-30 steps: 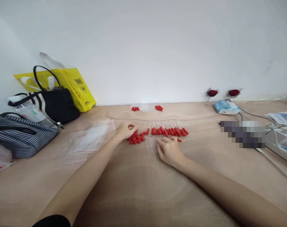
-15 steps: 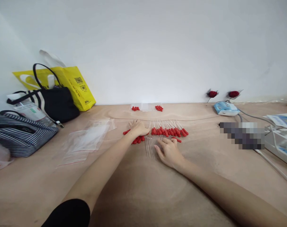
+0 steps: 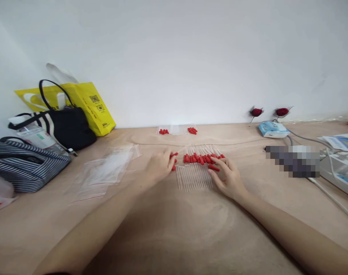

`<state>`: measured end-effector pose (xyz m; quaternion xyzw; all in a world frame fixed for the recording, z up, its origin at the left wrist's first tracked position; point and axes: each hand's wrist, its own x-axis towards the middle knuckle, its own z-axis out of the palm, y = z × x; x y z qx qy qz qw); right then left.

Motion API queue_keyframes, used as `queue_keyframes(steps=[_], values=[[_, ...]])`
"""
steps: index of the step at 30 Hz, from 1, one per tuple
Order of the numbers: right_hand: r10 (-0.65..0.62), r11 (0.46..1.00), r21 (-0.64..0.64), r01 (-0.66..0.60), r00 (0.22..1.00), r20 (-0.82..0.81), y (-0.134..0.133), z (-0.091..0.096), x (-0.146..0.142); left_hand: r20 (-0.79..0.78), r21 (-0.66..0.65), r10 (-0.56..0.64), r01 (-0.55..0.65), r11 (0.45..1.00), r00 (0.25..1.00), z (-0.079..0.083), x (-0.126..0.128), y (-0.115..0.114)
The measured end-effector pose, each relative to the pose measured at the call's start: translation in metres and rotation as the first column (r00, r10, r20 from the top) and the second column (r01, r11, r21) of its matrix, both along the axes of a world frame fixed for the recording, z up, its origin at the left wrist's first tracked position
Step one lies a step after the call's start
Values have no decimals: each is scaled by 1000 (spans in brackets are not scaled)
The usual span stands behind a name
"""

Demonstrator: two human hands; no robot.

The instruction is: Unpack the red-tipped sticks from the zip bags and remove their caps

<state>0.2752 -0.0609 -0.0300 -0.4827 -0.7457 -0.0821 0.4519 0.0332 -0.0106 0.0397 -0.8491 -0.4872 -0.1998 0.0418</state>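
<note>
My left hand [image 3: 158, 166], smeared by motion, curls around several red rubber bulbs [image 3: 174, 167], whose ends show at its fingertips. The hand hides the others. My right hand [image 3: 230, 179] rests with fingers apart at the right end of the rows. A loose red rubber bulb [image 3: 213, 167] lies between its thumb and fingers. Just beyond it is a row of clear droppers [image 3: 202, 157] with red bulbs toward me and thin tubes pointing away. Nearer to me, bare clear tubes [image 3: 194, 177] lie side by side.
Flat clear zip bags [image 3: 111, 166] are spread at the left. By the wall, clear bags [image 3: 178, 130] lie with two small groups of red bulbs. Bags, including a yellow one [image 3: 101, 110], stand far left. Tissues [image 3: 273, 130], cables and a power strip [image 3: 339, 172] are on the right.
My left hand has drawn back toward me, with red bulbs now showing at its fingertips. My right hand has slid right, off the bare tubes, to the loose bulb.
</note>
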Motion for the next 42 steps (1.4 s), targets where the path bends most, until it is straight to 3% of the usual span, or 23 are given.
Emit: queue_keyframes(steps=[2,6,9,12,20,26,42], values=[[39,997,62,-40,999,22,-1,4,-2,-47,126,-122,127,984,991,-16,-4,-14],[72,990,99,-99,965,252,-3,10,-13,-63,312,-314,317,895,947,-44,-5,-26],[92,989,78,-129,926,365,-1,12,-24,-12,374,-399,374,848,917,-53,-1,-28],[120,983,87,-163,920,373,2,9,-33,16,421,-443,396,816,896,-54,2,-30],[170,966,131,-224,927,333,3,0,-37,68,352,-404,357,865,912,-55,7,-33],[214,951,139,-275,914,346,2,0,-37,47,342,-450,409,846,892,-58,6,-30],[329,916,120,-383,889,319,-4,7,-38,90,261,-471,436,861,877,-56,3,-36]])
